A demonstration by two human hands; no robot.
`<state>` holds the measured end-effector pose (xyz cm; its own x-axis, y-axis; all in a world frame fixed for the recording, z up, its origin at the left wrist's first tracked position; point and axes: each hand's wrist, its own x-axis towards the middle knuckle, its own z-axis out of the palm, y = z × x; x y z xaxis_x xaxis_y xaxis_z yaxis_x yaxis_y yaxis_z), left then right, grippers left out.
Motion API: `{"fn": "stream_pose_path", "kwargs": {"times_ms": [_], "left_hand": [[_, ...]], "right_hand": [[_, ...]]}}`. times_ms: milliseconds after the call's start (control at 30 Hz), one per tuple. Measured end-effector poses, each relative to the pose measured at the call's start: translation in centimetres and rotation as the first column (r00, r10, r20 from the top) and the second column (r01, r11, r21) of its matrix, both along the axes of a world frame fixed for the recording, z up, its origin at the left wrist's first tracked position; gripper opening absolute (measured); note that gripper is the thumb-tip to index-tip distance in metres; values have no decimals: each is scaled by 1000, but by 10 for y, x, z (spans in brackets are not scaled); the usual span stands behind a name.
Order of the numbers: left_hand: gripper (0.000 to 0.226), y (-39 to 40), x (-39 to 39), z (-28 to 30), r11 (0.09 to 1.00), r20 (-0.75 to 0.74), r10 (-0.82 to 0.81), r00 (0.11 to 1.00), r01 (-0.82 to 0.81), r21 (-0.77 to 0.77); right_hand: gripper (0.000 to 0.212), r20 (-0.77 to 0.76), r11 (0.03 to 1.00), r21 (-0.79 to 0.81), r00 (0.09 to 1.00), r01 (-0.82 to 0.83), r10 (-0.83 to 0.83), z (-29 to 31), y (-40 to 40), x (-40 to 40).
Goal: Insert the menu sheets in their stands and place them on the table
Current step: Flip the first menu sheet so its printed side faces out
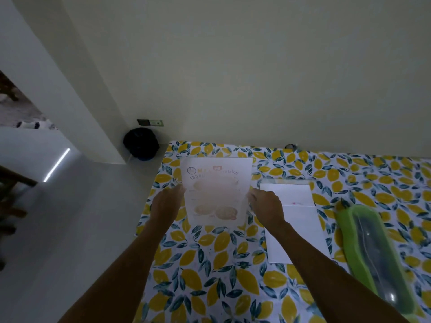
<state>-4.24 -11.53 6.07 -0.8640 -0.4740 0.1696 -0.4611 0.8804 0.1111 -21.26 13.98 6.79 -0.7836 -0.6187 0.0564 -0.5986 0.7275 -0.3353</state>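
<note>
A printed menu sheet (217, 190) with food pictures stands near the table's far left corner; it looks to be inside a clear stand, though the stand's edges are hard to make out. My left hand (166, 203) grips its left edge and my right hand (267, 206) grips its right edge. To the right, white sheets (293, 220) lie flat on the lemon-print tablecloth (210, 264), partly under my right forearm.
A green tray with a clear lid (375, 252) lies at the right. The pale wall (256, 78) runs along the table's far edge. A dark round object (141, 143) sits on the floor by the table's left corner.
</note>
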Motion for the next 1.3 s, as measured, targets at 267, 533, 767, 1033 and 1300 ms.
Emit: {"fn": "stream_pose_path", "kwargs": {"times_ms": [267,533,767,1033,1300], "left_hand": [[9,2,1,-3,999,-20,-28,999,27,-48],[30,5,3,-2,997,23,26,999,-25,-66],[94,31,39,8,992,115,107,988,-98,-80],[103,63,80,23,999,143,45,989,-40,-36],[105,111,119,31,997,168,-75,983,71,32]], "right_hand": [[31,-18,999,37,1000,-6,7,-2,-2,0],[35,-135,983,181,991,10,15,0,3,9],[95,105,915,404,994,-3,-43,2,20,33],[95,57,926,379,998,-5,-18,19,37,91],[93,21,923,383,998,48,-61,32,80,150]]}}
